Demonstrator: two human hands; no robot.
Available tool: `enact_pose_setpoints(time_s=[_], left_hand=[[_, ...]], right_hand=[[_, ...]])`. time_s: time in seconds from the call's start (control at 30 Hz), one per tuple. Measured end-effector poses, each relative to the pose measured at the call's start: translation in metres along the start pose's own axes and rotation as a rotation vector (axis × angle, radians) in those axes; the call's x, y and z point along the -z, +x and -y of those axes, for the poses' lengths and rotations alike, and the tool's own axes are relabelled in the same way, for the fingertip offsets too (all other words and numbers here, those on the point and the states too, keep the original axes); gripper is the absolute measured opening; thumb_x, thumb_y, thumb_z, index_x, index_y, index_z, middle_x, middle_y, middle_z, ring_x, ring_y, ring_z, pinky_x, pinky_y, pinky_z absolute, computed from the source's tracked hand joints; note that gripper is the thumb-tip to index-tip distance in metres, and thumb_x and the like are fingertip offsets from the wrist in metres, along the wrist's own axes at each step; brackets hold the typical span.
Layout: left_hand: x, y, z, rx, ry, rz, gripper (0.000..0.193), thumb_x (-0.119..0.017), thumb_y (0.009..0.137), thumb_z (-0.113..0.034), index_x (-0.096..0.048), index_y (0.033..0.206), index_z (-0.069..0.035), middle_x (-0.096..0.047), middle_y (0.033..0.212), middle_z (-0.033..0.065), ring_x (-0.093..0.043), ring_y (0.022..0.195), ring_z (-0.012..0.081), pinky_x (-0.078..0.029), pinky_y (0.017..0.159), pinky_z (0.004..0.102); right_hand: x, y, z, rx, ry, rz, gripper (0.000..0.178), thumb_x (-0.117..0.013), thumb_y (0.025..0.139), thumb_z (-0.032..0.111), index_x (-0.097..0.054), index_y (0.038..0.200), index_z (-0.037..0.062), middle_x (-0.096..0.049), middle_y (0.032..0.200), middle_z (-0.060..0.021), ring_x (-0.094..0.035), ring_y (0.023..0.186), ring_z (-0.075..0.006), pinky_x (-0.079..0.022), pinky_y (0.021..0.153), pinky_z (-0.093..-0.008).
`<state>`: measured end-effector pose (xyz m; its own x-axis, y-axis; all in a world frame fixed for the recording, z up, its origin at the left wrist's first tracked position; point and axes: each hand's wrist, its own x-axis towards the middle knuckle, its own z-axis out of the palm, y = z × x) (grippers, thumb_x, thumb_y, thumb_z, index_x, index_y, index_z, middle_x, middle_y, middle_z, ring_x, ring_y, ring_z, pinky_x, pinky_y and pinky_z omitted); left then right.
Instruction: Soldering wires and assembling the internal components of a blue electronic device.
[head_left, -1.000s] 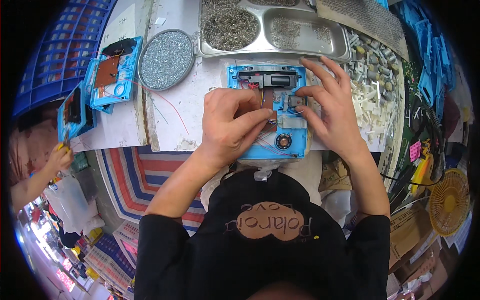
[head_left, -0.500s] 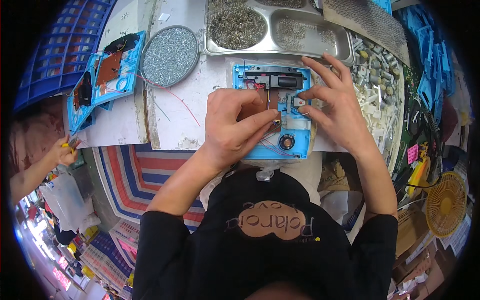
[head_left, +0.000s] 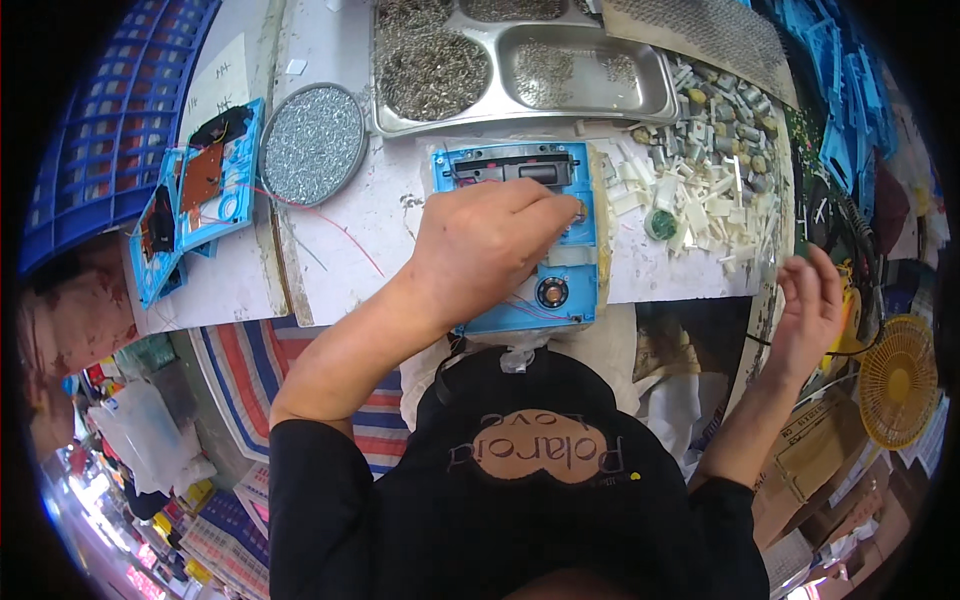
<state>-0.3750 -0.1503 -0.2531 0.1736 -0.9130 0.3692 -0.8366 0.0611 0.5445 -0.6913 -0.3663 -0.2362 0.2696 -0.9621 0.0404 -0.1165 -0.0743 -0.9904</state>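
Case point(head_left: 582, 278), smooth plastic, as we see it; tray point(head_left: 503, 104) beyond case, glossy metal; shirt point(head_left: 430, 530) below case, matt cloth.

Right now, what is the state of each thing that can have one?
Blue casing: open, inner parts exposed.
Left hand: bent over the casing.
Right hand: off the casing, fingers half-curled.
Round dish: filled with small metal pieces.
Steel tray: uncovered, holding small metal parts.
Yellow fan: whether spinning, unclear.

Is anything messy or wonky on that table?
Yes, a bit. The white plastic pieces lie in a loose, jumbled heap straight on the table, while the little metal bits sit in a tray. On the left, blue casings overlap crookedly. The left hand hides part of the blue case, so I can't check there.
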Motion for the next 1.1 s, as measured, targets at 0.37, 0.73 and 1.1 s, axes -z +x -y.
enact_pose_setpoints(time_s=[0.37,0.73,1.1], left_hand=[[0.019,-0.036,0.005,0.017,0.086,-0.265,0.029,-0.081,0.069,-0.004,-0.077,0.096,-0.012,-0.064,0.084,0.0011,-0.057,0.069,0.0217,-0.044,0.059,0.0346],[-0.008,-0.034,-0.001,0.003,-0.008,-0.17,0.024,-0.078,0.075,-0.006,-0.074,0.099,-0.01,-0.07,0.094,0.005,-0.07,0.082,0.0241,-0.056,0.065,0.0347],[-0.015,-0.002,-0.013,0.16,-0.117,-0.152,0.011,-0.076,0.083,0.001,-0.073,0.094,0.0,-0.073,0.089,0.0129,-0.071,0.077,0.0252,-0.056,0.069,0.0318]], right_hand=[[0.074,0.02,-0.026,-0.142,0.617,-0.021,0.038,-0.055,0.104,0.016,-0.052,0.136,-0.0044,-0.06,0.113,-0.0094,-0.05,0.086,-0.0156,-0.045,0.077,-0.0289],[0.184,0.12,-0.076,-0.083,0.666,-0.133,0.026,-0.061,0.103,0.023,-0.057,0.106,-0.0027,-0.056,0.09,-0.0075,-0.041,0.069,-0.0157,-0.036,0.061,-0.0307],[0.102,0.077,-0.027,0.154,0.343,-0.577,0.03,-0.049,0.106,0.02,-0.058,0.127,0.0005,-0.072,0.094,-0.0132,-0.063,0.071,-0.0182,-0.048,0.061,-0.0296]])
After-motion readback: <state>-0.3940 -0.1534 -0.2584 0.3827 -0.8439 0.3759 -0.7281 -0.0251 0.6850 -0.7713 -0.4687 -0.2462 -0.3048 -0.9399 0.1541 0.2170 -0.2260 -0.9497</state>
